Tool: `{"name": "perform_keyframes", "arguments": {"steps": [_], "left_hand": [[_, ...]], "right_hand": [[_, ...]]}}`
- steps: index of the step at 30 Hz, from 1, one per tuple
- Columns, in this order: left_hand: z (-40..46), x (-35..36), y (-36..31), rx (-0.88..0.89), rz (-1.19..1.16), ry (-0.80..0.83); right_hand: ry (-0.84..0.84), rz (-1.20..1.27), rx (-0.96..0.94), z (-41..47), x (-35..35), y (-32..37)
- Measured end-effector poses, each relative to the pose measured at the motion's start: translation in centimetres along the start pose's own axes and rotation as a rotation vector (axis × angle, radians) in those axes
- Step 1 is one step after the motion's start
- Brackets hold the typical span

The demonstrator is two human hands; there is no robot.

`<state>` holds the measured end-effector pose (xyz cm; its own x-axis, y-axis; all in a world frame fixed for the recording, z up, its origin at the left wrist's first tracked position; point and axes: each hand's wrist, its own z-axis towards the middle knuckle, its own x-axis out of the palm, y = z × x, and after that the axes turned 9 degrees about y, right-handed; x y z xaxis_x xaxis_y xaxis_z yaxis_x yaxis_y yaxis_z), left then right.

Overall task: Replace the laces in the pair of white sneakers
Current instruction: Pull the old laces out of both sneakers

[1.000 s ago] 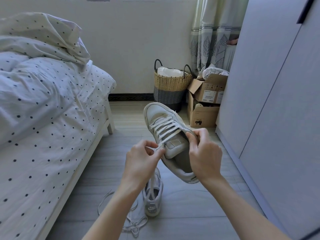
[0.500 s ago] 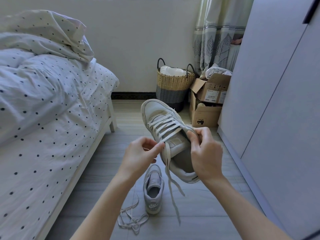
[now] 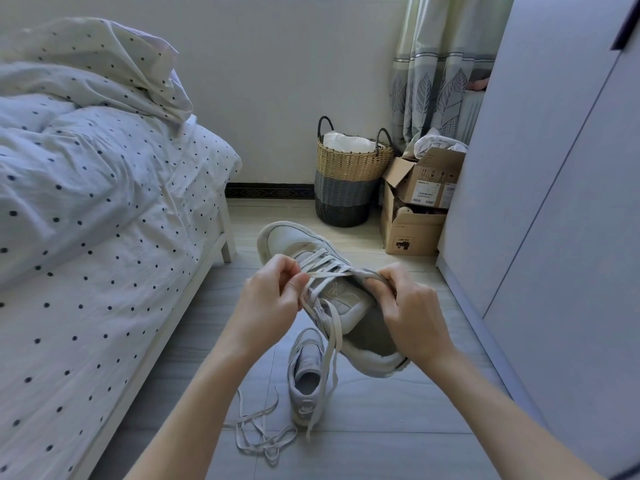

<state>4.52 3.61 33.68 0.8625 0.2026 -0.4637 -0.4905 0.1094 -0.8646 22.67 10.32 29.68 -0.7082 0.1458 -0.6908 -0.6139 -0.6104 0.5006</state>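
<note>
I'm looking into a home bedroom: a bed point(image 3: 104, 237) with dotted white bedding fills my left, and a wardrobe point(image 3: 554, 202) stands right. A woven laundry basket point(image 3: 348, 178), cardboard boxes point(image 3: 415, 209) and a leaf-print curtain point(image 3: 436, 64) line the far wall.

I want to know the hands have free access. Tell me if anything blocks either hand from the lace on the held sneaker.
Nothing visible does. The left hand already pinches the lace, and the right hand grips the held sneaker at its collar. The other sneaker stands on the floor below.
</note>
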Motion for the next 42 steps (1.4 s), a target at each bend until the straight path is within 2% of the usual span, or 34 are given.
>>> {"name": "perform_keyframes", "arguments": {"steps": [6, 8, 12, 16, 20, 24, 28, 33, 36, 39, 42], "left_hand": [[0.0, 0.0, -0.5, -0.044, -0.356, 0.100], [0.1, 0.0, -0.4, -0.090, -0.361, 0.132], [-0.3, 0.4, -0.3, -0.147, -0.391, 0.296], [-0.2, 0.8, -0.4, 0.000, -0.357, 0.207], [0.0, 1.0, -0.1, 0.070, -0.250, 0.142], [0.2, 0.2, 0.0, 0.077, -0.468, 0.117], [0.2, 0.0, -0.4, 0.087, -0.576, 0.116], [0.4, -2.0, 0.0, 0.005, -0.377, -0.006], [0.3, -2.9, 1.0, -0.086, -0.222, 0.084], [0.1, -3.1, 1.8, -0.074, -0.157, 0.116], [-0.1, -2.7, 1.7, -0.160, -0.032, 0.261]], "right_hand": [[-0.024, 0.162, 0.175, -0.1, -0.3, 0.6], [-0.040, 0.185, 0.237, -0.1, -0.4, 0.6], [-0.090, 0.280, 0.327, 0.1, -0.5, 0.5], [-0.114, 0.356, 0.365, 0.1, -0.4, 0.4], [-0.107, 0.355, 0.356, 0.1, -0.2, 0.3], [-0.068, 0.279, 0.283, 0.0, -0.4, -0.2], [-0.032, 0.082, 0.134, 0.1, -1.1, -0.4], [-0.031, 0.009, 0.119, 0.1, -1.6, -1.0], [-0.043, 0.011, 0.171, 0.0, -1.7, -1.2], [-0.070, 0.111, 0.295, -0.3, -1.8, -1.4], [-0.101, 0.216, 0.404, -0.2, -1.7, -1.3]]}}
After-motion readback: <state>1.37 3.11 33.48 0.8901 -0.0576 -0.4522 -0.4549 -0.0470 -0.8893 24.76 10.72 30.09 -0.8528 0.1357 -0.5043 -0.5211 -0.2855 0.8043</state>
